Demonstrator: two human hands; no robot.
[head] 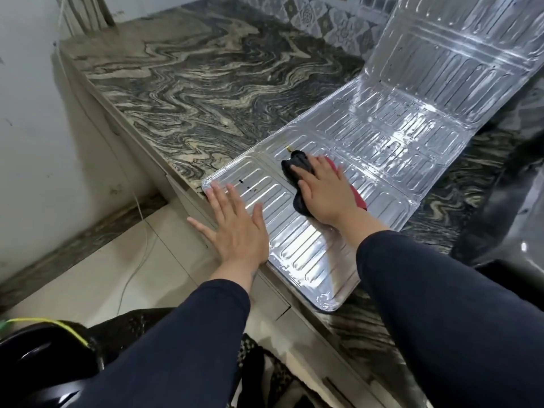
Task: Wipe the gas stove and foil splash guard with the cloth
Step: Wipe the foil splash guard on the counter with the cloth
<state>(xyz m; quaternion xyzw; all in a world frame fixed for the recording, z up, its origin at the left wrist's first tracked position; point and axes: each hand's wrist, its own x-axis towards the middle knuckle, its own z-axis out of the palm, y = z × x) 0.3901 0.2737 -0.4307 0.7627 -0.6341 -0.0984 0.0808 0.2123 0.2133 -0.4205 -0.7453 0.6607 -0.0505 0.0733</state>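
The foil splash guard (379, 148) lies unfolded across the marble counter, its near panels flat and its far panel tilted up against the tiled wall. A dark cloth with a red part (297, 167) sits on the near-middle panel. My right hand (323, 192) presses flat on the cloth, fingers straight. My left hand (235, 228) rests flat with spread fingers on the guard's near-left corner at the counter edge. Small dark specks dot the foil near the left hand and on the middle panel. The black gas stove (512, 207) shows only partly at the right edge.
The swirled grey marble counter (188, 92) stretches away to the left and back. A white wall stands at the left, with a pale tiled floor (97, 269) and a thin cable below. A dark rounded object with a yellow cord (44, 348) sits at the bottom left.
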